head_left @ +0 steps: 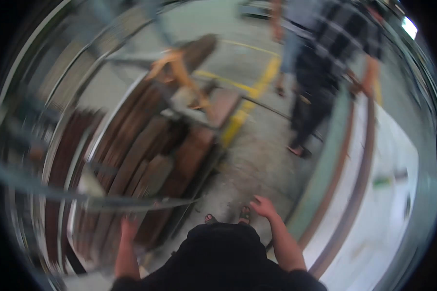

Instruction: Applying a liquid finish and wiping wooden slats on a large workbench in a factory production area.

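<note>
Right hand (pixel 263 206) hangs empty, fingers parted; left hand (pixel 128 227), fingers too blurred to judge, is near brown boards (pixel 136 138) stacked at left; a careless swing (narrow walkway (pixel 247 145)) could scrape it.

The person's left forearm (pixel 126 257) extends from the near edge toward the far side, almost straight, at the left of the torso (pixel 222 257). The left hand (pixel 129 225) is at its far end, blurred; finger position cannot be determined. The right forearm (pixel 285 245) slants from near right toward far left. The right hand (pixel 263 206) is bare and unclenched, fingers directed left, and sits slightly farther out than the left. The hands are well apart, either side of the body.
</note>
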Demonstrator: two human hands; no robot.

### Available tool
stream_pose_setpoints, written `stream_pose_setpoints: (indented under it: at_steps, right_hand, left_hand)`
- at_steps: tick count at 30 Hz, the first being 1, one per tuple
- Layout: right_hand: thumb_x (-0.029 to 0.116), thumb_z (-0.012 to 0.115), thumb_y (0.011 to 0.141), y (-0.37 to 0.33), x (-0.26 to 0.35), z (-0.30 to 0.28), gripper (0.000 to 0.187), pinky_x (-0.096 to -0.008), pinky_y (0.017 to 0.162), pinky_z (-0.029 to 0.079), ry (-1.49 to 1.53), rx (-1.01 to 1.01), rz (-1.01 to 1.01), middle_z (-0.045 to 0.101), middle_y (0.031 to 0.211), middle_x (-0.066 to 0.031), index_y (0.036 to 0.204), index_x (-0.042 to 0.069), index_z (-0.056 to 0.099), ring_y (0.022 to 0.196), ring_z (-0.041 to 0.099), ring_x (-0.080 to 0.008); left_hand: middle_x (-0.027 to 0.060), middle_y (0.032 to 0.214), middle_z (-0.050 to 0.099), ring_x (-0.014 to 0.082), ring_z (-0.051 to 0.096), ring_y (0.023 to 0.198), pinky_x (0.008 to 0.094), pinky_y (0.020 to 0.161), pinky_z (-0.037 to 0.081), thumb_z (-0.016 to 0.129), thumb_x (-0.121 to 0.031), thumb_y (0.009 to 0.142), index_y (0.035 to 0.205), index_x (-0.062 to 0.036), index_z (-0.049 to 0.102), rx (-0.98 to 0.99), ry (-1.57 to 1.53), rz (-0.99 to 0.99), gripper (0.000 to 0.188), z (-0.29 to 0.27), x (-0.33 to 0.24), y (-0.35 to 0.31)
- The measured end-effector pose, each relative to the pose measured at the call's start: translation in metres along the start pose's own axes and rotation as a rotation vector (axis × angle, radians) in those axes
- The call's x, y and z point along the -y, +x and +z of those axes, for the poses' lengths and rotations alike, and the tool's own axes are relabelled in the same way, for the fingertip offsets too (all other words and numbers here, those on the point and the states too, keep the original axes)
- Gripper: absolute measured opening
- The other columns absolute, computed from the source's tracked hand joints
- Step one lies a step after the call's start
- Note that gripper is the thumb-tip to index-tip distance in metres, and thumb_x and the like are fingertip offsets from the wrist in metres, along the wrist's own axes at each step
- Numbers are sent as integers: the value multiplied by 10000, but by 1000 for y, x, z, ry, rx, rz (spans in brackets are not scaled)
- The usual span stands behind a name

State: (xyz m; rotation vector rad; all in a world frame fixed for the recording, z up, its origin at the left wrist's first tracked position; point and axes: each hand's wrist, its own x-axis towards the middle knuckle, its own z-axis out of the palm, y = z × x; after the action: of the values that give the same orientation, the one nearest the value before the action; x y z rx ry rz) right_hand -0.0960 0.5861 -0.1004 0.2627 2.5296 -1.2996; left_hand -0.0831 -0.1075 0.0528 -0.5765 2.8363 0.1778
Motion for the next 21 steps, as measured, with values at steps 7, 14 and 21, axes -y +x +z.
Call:
stream_pose_setpoints:
  at_steps: [7, 14, 21]
  right_hand:
    - [429, 742, 912, 28, 8, -19, 509, -453, 833, 551, -62, 198, -100, 706, 1062, -278, 1142, -23, 700, 968, 708, -397]
    - [366, 750, 908, 58, 20, -29, 419, -461, 729, 531, -318, 41, 27, 692, 960, -291, 1016, -32, 679, 837, 698, -389]
    - [281, 655, 1003, 77, 138, -19, 608, -444, 1188, 385, -1, -28, -300, 521, 1504, -303, 1502, -26, 492, 1418, 507, -403]
  left_hand:
    - [191, 1698, 282, 422, 256, 1560, 570, 1253, 258, 689, -543, 914, 1614, -63, 331, -66, -92, -241, 921, 3, -39, -36]
    - [294, 1577, 403, 447, 449, 1411, 519, 1108, 433, 763, -440, 898, 1419, 5, 500, -335, -288, -394, 734, 44, -113, -81]
    - [183, 1000, 730, 351, 687, 763, 460, 721, 551, 633, -481, 998, 1122, -55, 700, 162, -892, -263, 449, 159, -215, -45]
